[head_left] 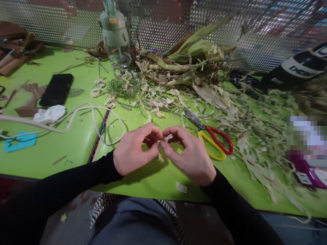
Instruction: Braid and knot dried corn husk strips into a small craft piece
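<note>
We see a small, pale scrap of husk (166, 139), cream to straw-coloured, twisted and narrow, just left of a pair of scissors (202, 127) with one red and one yellow handle. One whitish end juts toward the scissors; what looks like a thin tail hangs below the fingers.

The scissors lie partly open on a bright green table (143, 183), where we find dry shreds (247, 126) strewn to their right and a heap of corn husks (173, 71), green and brown, beyond them. Past that heap from the scissors stands a perforated metal screen (76, 20). Left of the scissors, toward the screen, we see a clear bottle (119, 51) with a pale green top; farther left lie a dark phone (56, 89), a crumpled white tissue (49, 114) and a blue card (20, 141). A dark bottle (296, 68) with a white band tilts far to their right.

Beside the yellow handle, we see the right hand (190, 153) pinching the scrap between thumb and fingertips. The left hand (135, 146), farther from the scissors, meets it with the same tight pinch, the two sets of fingertips almost touching.
</note>
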Demonstrator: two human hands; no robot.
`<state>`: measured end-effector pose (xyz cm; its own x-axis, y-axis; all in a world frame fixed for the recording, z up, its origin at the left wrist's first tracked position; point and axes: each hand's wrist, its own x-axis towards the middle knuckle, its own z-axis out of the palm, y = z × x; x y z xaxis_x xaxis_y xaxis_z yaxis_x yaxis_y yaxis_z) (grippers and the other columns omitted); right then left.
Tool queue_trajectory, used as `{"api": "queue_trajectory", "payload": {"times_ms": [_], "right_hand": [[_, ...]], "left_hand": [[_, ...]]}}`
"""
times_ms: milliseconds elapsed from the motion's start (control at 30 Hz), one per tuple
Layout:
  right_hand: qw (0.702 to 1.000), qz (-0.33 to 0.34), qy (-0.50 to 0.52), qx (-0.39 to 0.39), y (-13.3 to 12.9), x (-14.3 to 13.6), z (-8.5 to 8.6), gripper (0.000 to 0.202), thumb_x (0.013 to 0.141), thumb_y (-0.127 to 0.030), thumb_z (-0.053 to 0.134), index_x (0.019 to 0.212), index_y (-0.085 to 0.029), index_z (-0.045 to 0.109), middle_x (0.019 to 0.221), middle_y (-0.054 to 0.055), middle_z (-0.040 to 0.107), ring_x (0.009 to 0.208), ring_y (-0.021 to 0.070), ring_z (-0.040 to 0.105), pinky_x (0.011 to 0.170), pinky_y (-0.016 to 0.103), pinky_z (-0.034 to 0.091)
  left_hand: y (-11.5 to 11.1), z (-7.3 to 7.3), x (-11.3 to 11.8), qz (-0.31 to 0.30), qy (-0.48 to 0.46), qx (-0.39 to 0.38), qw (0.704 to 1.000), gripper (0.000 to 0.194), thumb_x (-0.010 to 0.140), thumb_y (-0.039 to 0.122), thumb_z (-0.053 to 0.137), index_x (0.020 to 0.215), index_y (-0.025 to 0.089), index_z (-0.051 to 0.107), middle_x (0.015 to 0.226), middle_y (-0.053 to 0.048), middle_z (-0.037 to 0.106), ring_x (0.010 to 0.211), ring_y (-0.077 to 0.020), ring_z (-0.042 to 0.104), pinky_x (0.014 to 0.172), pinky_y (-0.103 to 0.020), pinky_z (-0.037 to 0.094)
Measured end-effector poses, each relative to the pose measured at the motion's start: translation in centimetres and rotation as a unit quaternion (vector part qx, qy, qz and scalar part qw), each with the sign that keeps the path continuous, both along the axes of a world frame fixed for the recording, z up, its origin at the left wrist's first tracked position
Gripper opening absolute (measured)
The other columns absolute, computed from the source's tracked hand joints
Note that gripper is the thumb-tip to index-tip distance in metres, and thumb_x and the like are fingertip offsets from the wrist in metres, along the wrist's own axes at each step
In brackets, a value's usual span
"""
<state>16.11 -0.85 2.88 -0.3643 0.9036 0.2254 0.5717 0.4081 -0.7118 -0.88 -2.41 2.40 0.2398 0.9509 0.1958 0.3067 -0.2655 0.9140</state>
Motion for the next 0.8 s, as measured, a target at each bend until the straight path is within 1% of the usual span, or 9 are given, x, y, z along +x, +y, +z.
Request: {"api": "queue_trajectory", "payload": {"times_ms": [100, 233, 333, 400, 500, 567, 667, 800], "right_hand": [[1.000, -0.010, 0.007, 0.005, -0.1, -0.1, 0.0, 0.013, 0.078, -0.018, 0.061, 0.090, -0.019, 0.058, 0.078, -0.002, 0.066, 0.067, 0.0100, 0.063, 0.063, 0.022, 0.051], [0.999, -0.023, 0.018, 0.011, -0.1, 0.0, -0.1, 0.012, 0.077, -0.017, 0.061, 0.088, -0.019, 0.057, 0.077, -0.002, 0.065, 0.066, 0.0095, 0.062, 0.064, 0.022, 0.051], [0.998, -0.028, 0.045, -0.019, 0.0, 0.1, -0.2, 0.012, 0.078, -0.017, 0.060, 0.088, -0.019, 0.057, 0.077, -0.001, 0.064, 0.067, 0.0104, 0.063, 0.065, 0.024, 0.052], [0.995, -0.027, 0.079, -0.053, 0.1, 0.3, -0.4, 0.014, 0.078, -0.019, 0.061, 0.090, -0.019, 0.055, 0.077, -0.001, 0.062, 0.068, 0.0107, 0.063, 0.065, 0.024, 0.052], [0.989, -0.025, 0.120, -0.085, 0.2, 0.4, -0.3, 0.018, 0.078, -0.021, 0.063, 0.093, -0.020, 0.053, 0.077, -0.002, 0.061, 0.068, 0.0104, 0.062, 0.064, 0.023, 0.053], [0.987, -0.026, 0.129, -0.090, 0.2, 0.4, -0.2, 0.019, 0.077, -0.021, 0.064, 0.092, -0.019, 0.052, 0.078, -0.002, 0.060, 0.069, 0.0102, 0.062, 0.064, 0.023, 0.053], [0.988, -0.029, 0.126, -0.086, 0.1, 0.3, 0.1, 0.019, 0.077, -0.021, 0.064, 0.091, -0.019, 0.052, 0.078, -0.001, 0.060, 0.070, 0.0103, 0.062, 0.065, 0.024, 0.052], [0.990, -0.023, 0.114, -0.083, 0.2, 0.6, 0.1, 0.020, 0.077, -0.023, 0.066, 0.092, -0.019, 0.052, 0.080, -0.001, 0.061, 0.071, 0.0115, 0.063, 0.066, 0.025, 0.052]], "left_hand": [[0.1, 0.0, 0.1, 0.003, -0.014, -0.033, 0.999, 0.013, 0.078, 0.014, 0.056, 0.090, 0.017, 0.055, 0.082, -0.001, 0.062, 0.072, -0.0087, 0.059, 0.068, -0.020, 0.048], [0.4, -0.1, 0.3, -0.011, -0.092, -0.136, 0.986, 0.015, 0.077, 0.014, 0.058, 0.091, 0.015, 0.055, 0.079, 0.000, 0.060, 0.069, -0.0075, 0.057, 0.066, -0.020, 0.049], [0.8, -0.2, 0.3, -0.028, -0.144, -0.176, 0.973, 0.015, 0.078, 0.017, 0.061, 0.092, 0.014, 0.056, 0.081, -0.001, 0.060, 0.071, -0.0078, 0.058, 0.068, -0.020, 0.049], [0.9, -0.2, 0.1, -0.028, -0.143, -0.171, 0.974, 0.017, 0.078, 0.020, 0.063, 0.092, 0.014, 0.057, 0.082, -0.001, 0.061, 0.073, -0.0084, 0.058, 0.069, -0.021, 0.049], [1.2, -0.3, -0.1, -0.022, -0.111, -0.154, 0.982, 0.016, 0.078, 0.025, 0.065, 0.087, 0.014, 0.059, 0.080, -0.002, 0.063, 0.070, -0.0085, 0.058, 0.067, -0.021, 0.049], [1.3, -0.4, -0.3, -0.032, -0.102, -0.155, 0.982, 0.014, 0.079, 0.026, 0.064, 0.084, 0.013, 0.061, 0.077, -0.001, 0.063, 0.066, -0.0079, 0.057, 0.065, -0.021, 0.049], [1.4, -0.5, -0.4, -0.048, -0.101, -0.158, 0.981, 0.013, 0.080, 0.025, 0.063, 0.085, 0.013, 0.063, 0.077, -0.001, 0.065, 0.066, -0.0076, 0.058, 0.066, -0.020, 0.049], [1.4, -0.6, -0.5, -0.048, -0.069, -0.137, 0.987, 0.013, 0.080, 0.025, 0.061, 0.086, 0.013, 0.063, 0.076, -0.001, 0.066, 0.066, -0.0076, 0.059, 0.066, -0.020, 0.048]]}}
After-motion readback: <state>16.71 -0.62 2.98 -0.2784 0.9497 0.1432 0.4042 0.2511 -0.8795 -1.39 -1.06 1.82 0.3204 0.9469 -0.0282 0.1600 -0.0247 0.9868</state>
